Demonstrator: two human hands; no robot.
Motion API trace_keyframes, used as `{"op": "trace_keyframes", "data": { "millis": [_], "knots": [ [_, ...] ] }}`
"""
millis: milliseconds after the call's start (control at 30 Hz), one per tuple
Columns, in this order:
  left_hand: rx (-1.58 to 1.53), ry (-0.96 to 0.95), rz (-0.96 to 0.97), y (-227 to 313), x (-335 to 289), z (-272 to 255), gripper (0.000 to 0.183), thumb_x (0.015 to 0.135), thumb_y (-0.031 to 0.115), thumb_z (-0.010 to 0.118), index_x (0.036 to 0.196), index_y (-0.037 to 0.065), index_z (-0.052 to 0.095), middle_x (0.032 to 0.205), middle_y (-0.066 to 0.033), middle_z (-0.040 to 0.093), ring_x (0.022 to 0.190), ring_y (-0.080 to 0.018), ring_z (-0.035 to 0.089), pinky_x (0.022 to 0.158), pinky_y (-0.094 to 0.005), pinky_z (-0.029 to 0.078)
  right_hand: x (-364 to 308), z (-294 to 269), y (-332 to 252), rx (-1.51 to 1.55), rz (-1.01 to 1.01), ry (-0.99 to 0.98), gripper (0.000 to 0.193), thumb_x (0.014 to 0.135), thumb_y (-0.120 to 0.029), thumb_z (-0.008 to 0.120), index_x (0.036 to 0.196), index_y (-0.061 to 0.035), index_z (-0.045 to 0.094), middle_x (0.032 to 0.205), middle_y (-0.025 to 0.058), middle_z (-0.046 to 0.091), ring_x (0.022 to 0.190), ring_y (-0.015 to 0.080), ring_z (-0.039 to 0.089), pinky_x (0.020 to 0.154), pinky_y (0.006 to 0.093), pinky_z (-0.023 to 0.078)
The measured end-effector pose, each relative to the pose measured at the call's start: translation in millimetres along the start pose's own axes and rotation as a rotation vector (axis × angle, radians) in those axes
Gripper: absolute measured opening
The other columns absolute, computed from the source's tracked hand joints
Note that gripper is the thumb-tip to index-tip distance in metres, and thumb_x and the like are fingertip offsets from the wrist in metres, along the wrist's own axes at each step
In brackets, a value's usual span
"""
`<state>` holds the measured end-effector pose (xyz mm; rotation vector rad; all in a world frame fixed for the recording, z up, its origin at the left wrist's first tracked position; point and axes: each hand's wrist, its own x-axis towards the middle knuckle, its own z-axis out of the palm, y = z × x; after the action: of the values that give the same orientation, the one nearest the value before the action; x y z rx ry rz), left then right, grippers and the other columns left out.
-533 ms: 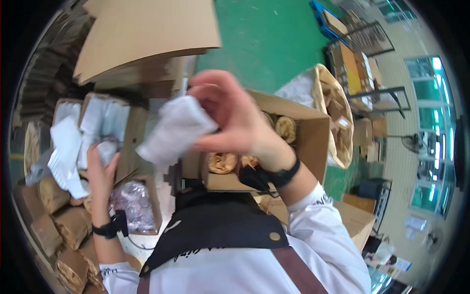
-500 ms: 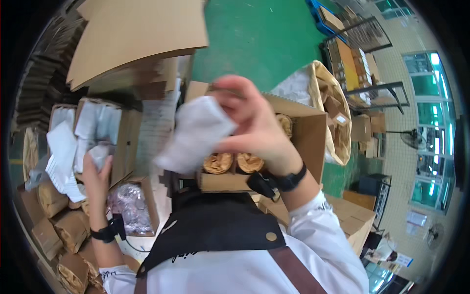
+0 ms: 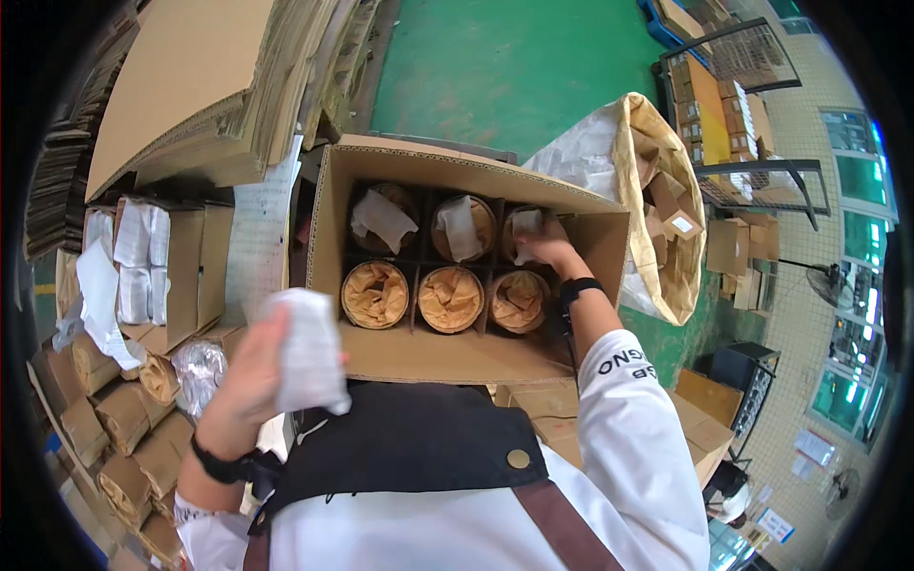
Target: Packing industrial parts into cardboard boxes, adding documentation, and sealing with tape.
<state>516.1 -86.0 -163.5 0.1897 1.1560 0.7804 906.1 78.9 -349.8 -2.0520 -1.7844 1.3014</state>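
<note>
The carton is brown, its crumpled paper lighter tan, the packets cloudy white. The apron is black (with reddish-brown straps), the sleeves white with black lettering, the floor green.

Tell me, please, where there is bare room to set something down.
Bare green floor shows beyond the open carton, between the stacked cardboard and the tan sack. The carton is crowded with six brown paper bundles; the right hand is at the far row's rightmost.

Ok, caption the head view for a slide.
Left hand holding a white packet, right hand inside a six-compartment cardboard box.
</note>
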Motion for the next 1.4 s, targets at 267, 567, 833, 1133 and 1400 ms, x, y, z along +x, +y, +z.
{"op": "trace_keyframes", "data": {
  "millis": [267, 567, 833, 1133, 1400],
  "knots": [
    [-0.096, -0.046, -0.271, -77.5, 97.0, 27.9, 0.061, 0.098, 0.056, 0.032, 0.125, 0.004, 0.048, 0.115, -0.0121, 0.058, 0.107, -0.0239, 0.059, 0.093, -0.0395, 0.049, -104.4, 67.2, -138.5, 0.48, -0.059, -0.818, 0.065, 0.085, -0.036, 0.071, 0.129, 0.0045, 0.044, 0.11, 0.0111, 0.058, 0.102, 0.0177, 0.056, 0.086, 0.0312, 0.047],
    [0.386, -0.403, -0.049, 7.8, -22.0, -46.8, 0.049, 0.099, 0.038, 0.051, 0.127, -0.002, 0.051, 0.117, -0.009, 0.059, 0.108, -0.0136, 0.057, 0.091, -0.029, 0.047, -66.1, 204.0, -127.9, -0.142, -0.068, -0.321, 0.074, 0.07, -0.028, 0.08, 0.12, 0.0079, 0.04, 0.105, 0.0299, 0.062, 0.1, 0.0395, 0.063, 0.084, 0.0442, 0.051],
    [1.36, 1.119, 1.107, 71.1, -29.9, -225.5, 0.034, 0.083, 0.013, 0.066, 0.113, 0.001, 0.058, 0.104, -0.019, 0.057, 0.098, -0.0296, 0.059, 0.081, -0.0367, 0.049, -112.3, 83.7, -310.3, -0.578, -0.547, -0.871, 0.023, 0.087, -0.024, 0.065, 0.081, -0.0016, 0.065, 0.083, 0.0154, 0.066, 0.074, 0.0346, 0.065, 0.067, 0.0431, 0.051],
    [1.738, 1.381, 0.917, 76.8, 7.8, -254.3, 0.034, 0.078, 0.012, 0.057, 0.109, 0.001, 0.055, 0.108, -0.0109, 0.051, 0.099, -0.0246, 0.054, 0.075, -0.0335, 0.047, -43.0, 304.9, -507.9, -1.035, -1.463, 0.1, 0.023, 0.086, -0.013, 0.051, 0.107, -0.0071, 0.059, 0.113, 0.0075, 0.057, 0.113, 0.0226, 0.05, 0.091, 0.0385, 0.04],
    [1.791, 1.294, 1.115, 48.9, -5.6, -241.9, 0.024, 0.078, 0.016, 0.056, 0.098, 0.003, 0.054, 0.107, -0.0136, 0.056, 0.099, -0.0268, 0.053, 0.079, -0.0337, 0.043, -64.5, 288.9, -506.5, -1.281, -1.439, 0.092, 0.012, 0.072, -0.011, 0.066, 0.085, -0.0101, 0.067, 0.105, 0.008, 0.061, 0.11, 0.0233, 0.047, 0.088, 0.0352, 0.037]
  ]
}}
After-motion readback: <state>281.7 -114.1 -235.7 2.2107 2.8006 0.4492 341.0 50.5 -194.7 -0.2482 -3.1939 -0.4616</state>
